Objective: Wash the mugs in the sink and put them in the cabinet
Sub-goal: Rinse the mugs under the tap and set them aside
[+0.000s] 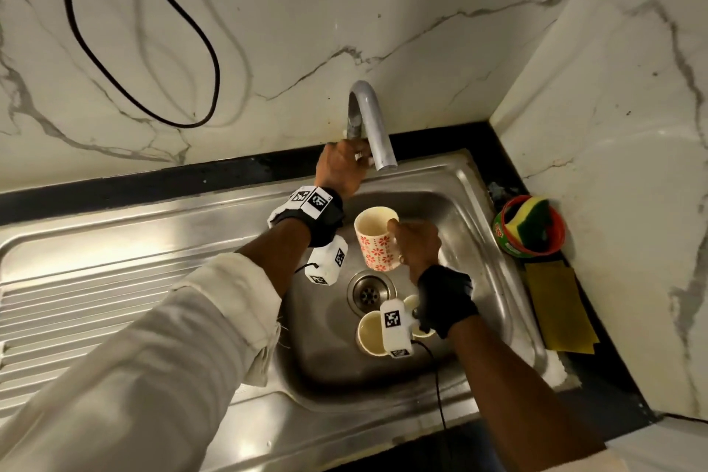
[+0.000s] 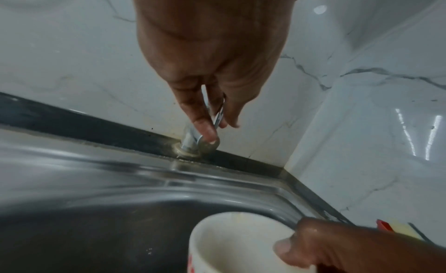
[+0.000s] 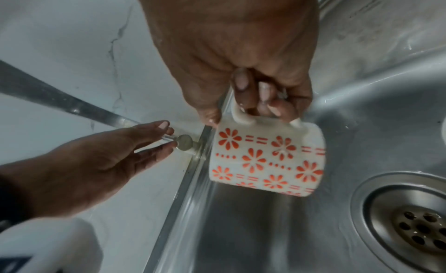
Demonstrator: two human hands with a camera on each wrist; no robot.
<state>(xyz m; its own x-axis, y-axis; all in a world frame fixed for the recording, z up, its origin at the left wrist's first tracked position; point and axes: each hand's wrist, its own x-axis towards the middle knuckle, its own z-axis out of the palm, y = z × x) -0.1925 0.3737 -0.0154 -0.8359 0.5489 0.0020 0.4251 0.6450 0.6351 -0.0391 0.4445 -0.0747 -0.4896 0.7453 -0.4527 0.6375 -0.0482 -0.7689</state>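
Observation:
A white mug with orange flowers (image 1: 377,243) (image 3: 265,159) hangs over the steel sink (image 1: 494,280), below and in front of the curved tap spout (image 1: 373,126). My right hand (image 1: 415,247) (image 3: 253,105) grips it by the handle, fingers curled through the loop; its cream inside (image 2: 231,244) faces up. My left hand (image 1: 354,153) (image 2: 217,128) reaches to the back rim and pinches the chrome tap handle (image 2: 218,120) (image 3: 183,141) between thumb and fingers. No water shows at the spout. Two more mugs (image 1: 369,331) lie in the basin, partly hidden by my right wrist.
The drain (image 1: 369,291) sits mid-basin. A red tub holding a yellow-green sponge (image 1: 530,230) and a yellow cloth (image 1: 559,312) lie on the black counter at the right. The ribbed drainboard (image 1: 76,280) extends left. A black cable (image 1: 153,88) hangs on the marble wall.

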